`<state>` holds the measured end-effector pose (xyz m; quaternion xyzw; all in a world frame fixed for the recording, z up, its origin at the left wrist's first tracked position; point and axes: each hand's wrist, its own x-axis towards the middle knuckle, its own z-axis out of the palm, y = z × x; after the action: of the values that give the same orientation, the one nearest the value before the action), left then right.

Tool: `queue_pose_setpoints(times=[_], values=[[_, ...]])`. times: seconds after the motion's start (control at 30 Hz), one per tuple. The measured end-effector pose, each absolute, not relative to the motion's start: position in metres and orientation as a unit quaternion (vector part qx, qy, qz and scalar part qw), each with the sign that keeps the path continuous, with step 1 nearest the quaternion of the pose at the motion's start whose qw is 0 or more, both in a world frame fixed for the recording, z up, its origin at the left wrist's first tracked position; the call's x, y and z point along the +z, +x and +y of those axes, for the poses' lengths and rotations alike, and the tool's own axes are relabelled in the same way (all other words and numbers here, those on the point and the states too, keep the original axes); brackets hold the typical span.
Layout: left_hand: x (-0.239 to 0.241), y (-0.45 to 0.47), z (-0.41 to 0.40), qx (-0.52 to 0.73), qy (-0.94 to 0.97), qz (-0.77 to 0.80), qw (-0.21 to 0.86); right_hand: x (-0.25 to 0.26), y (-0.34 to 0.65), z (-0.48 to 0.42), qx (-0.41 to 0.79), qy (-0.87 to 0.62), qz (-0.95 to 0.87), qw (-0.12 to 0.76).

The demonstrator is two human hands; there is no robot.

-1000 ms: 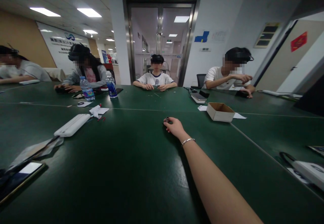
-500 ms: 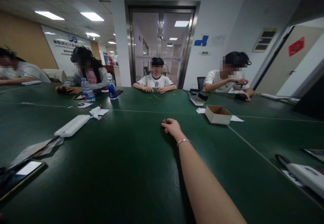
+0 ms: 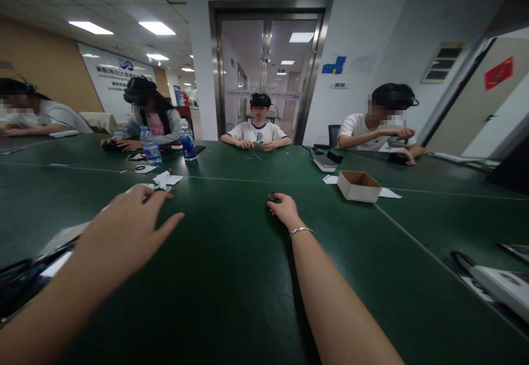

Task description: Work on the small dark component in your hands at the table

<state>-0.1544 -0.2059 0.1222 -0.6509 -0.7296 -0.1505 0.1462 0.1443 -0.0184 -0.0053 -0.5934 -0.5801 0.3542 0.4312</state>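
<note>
Table (image 3: 231, 277): green, a pale seam crossing it.
Open cardboard box (image 3: 359, 192): on the table, beyond and to the right of the right hand (image 3: 286, 208).
Two plastic bottles (image 3: 188, 143): upright, toward the far left side.
Left hand (image 3: 124, 233): open, thumb spread, blocking sight of things behind; a crumpled white scrap (image 3: 164, 180) shows past its fingertips.
Small metal piece (image 3: 271, 196): pinched between the right thumb and fingers; table contact unclear.

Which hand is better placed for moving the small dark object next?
Probably the right hand: it grips the small dark object, whereas the left hand is spread open, apart from that object.
</note>
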Motion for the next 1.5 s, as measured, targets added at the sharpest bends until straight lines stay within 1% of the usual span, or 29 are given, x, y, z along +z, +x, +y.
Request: queue_pose_setpoints(times=[0.07,0.13,0.2,0.3,0.43,0.53,0.63,0.8,1.03,1.13,1.23,1.4,1.5], values=[[0.132,-0.119,-0.175,-0.102,-0.701,-0.684,0.175,-0.006,0.145,-0.018,0.355,-0.592,-0.583,0.427],[0.133,-0.083,-0.145,-0.098,-0.734,-0.656,0.143,-0.007,0.144,-0.018,0.347,-0.591,-0.596,0.419],[0.124,-0.052,-0.116,-0.103,-0.755,-0.640,0.097,-0.008,0.144,-0.018,0.330,-0.584,-0.618,0.411],[0.098,-0.015,-0.081,-0.155,-0.771,-0.617,0.029,-0.005,0.142,-0.020,0.289,-0.568,-0.653,0.408],[0.056,0.013,-0.057,-0.266,-0.751,-0.604,0.008,0.001,0.139,-0.022,0.246,-0.566,-0.680,0.396],[0.030,0.018,-0.052,-0.292,-0.746,-0.599,-0.001,0.002,0.137,-0.019,0.216,-0.564,-0.691,0.397],[0.016,0.012,-0.049,-0.310,-0.744,-0.592,-0.026,0.001,0.137,-0.017,0.218,-0.555,-0.697,0.399],[0.010,0.005,-0.041,-0.337,-0.768,-0.541,-0.064,0.000,0.138,-0.017,0.239,-0.534,-0.707,0.397],[0.008,0.005,-0.036,-0.396,-0.750,-0.523,-0.085,-0.001,0.139,-0.017,0.254,-0.541,-0.684,0.417],[0.006,0.002,-0.034,-0.420,-0.746,-0.504,-0.116,-0.002,0.139,-0.017,0.254,-0.539,-0.680,0.428],[0.002,0.000,-0.029,-0.432,-0.732,-0.500,-0.164,-0.001,0.139,-0.016,0.302,-0.536,-0.659,0.432],[-0.001,-0.005,-0.021,-0.461,-0.684,-0.505,-0.254,0.005,0.139,-0.016,0.466,-0.509,-0.550,0.471],[-0.002,-0.008,-0.019,-0.484,-0.658,-0.498,-0.293,0.008,0.142,-0.018,0.527,-0.469,-0.507,0.495]])
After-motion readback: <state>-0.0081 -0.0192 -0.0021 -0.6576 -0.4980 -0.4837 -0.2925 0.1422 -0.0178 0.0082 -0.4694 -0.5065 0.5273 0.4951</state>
